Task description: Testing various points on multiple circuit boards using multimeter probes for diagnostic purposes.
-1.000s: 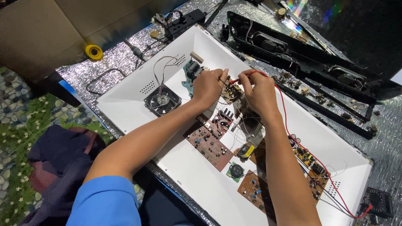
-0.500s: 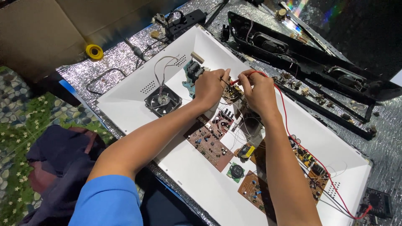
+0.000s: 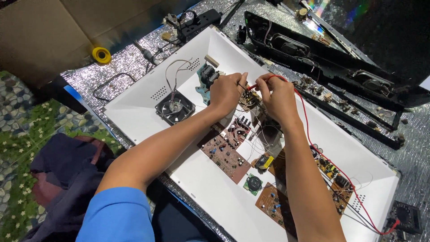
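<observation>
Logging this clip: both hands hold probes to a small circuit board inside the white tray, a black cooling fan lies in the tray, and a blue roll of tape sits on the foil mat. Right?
Not quite: the roll of tape is yellow, not blue, as the head view shows. The rest stands: left hand and right hand hold probes to the small circuit board in the white tray, with the black cooling fan.

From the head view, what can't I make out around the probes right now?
- Probe tips on the small board: hidden by the left hand and right hand.
- Black probe: only a sliver shows in the left grip.
- Meter: cut off by the frame's lower right edge, its dial too small to tell.
- Parts on the brown board: too small to identify.
- Red lead: passes partly behind the right forearm.
</observation>
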